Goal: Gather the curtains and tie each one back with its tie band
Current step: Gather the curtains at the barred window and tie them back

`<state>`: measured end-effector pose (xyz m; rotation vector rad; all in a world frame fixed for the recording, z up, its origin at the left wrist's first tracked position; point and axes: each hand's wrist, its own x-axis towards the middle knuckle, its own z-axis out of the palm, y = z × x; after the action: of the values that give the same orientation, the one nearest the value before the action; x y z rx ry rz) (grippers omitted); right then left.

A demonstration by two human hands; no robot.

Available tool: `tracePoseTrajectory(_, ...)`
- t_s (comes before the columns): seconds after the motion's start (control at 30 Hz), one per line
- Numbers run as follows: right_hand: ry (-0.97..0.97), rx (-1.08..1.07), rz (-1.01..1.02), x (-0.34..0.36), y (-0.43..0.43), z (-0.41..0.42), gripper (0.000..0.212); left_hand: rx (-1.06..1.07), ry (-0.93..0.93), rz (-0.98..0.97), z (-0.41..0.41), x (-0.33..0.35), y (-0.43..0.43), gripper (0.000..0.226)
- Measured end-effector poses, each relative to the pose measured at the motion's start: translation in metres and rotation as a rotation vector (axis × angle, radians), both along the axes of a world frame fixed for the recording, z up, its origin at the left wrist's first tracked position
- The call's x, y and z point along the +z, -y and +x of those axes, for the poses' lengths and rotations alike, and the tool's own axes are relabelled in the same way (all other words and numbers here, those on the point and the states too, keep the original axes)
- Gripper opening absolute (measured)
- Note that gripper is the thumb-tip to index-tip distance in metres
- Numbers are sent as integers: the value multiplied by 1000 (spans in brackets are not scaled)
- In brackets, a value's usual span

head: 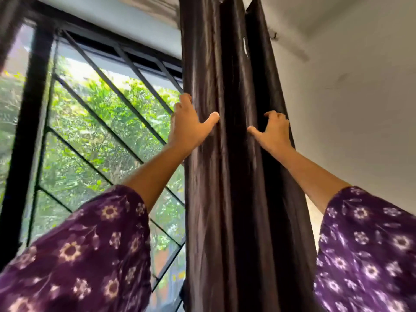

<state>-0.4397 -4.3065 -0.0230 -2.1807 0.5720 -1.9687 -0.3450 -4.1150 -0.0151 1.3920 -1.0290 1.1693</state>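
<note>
No text, label, brand or number can be read. A small pale patch on the curtain, well above the fingers of the right hand, is too blurred to show any writing.

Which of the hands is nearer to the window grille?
Left. The left hand grips the curtain at its edge beside the window grille; the right hand holds its far edge, by the wall.
</note>
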Motion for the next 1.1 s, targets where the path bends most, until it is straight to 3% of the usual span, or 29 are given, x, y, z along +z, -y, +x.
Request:
tracePoseTrajectory(0.1, -87, 95, 64, 19, 24, 1, 88, 1, 2, 16, -3, 15, 24, 84)
tracePoseTrajectory(0.17, -147, 205, 129, 24, 35, 7, 92, 56, 20, 50, -4, 22, 36, 81)
tracePoseTrajectory(0.23, -224, 216, 147, 25, 43, 19, 75, 129, 30, 98, -3, 23, 41, 81)
tracePoseTrajectory(0.33, -214, 181, -4, 22, 35, 45, 26, 219, 84, 126, 14, 23, 34, 69)
tracePoseTrajectory(0.47, -201, 307, -190, 30, -28, 75, 34, 343, 22, 122, 47, 30, -5, 47)
tracePoseTrajectory(0.67, -244, 559, -457, 63, -144, 94, 22, 284, -169, -59, 50, 51, -69, 33)
tracePoseTrajectory(0.87, -338, 846, -458, 76, -181, 97, 15, 239, -225, -174, 52, 53, -104, 42)
tracePoseTrajectory(1.1, -43, 141, -296, 70, -105, 85, 36, 290, -54, 4, 49, 45, -87, 59)
